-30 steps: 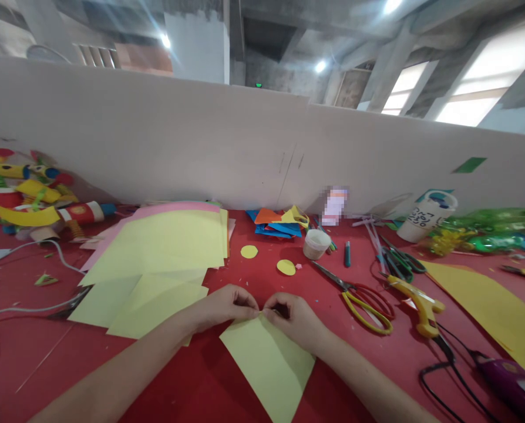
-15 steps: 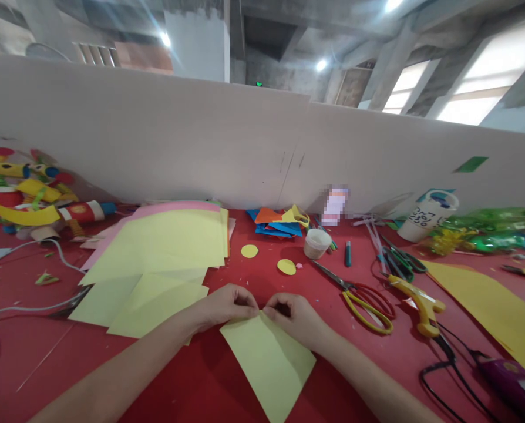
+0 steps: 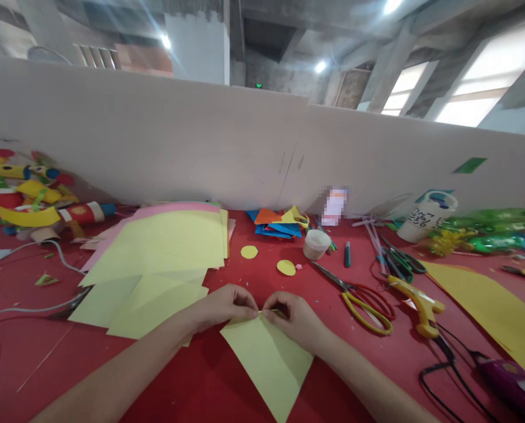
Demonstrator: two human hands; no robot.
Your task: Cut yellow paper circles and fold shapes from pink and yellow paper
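Observation:
A pale yellow sheet of paper (image 3: 271,364) lies in front of me on the red table, one corner pointing toward me. At its far edge, my left hand (image 3: 234,305) pinches the paper between thumb and fingers. My right hand (image 3: 291,317) pinches the same edge close beside it, the two sets of fingertips nearly meeting. A small rolled or folded bit of the edge shows between the thumbs. Beyond the hands lie two yellow paper circles, a nearer one (image 3: 286,268) and a farther one (image 3: 249,252).
A stack of yellow sheets (image 3: 165,241) spreads to the left. To the right are scissors (image 3: 354,294), a yellow glue gun (image 3: 419,302) with its cord, and orange-yellow paper (image 3: 491,311). A small white cup (image 3: 317,244) stands behind; a white partition (image 3: 201,141) closes off the back.
Both hands keep their pinch at nearly the same place. The near corner of the paper has swung slightly to the right.

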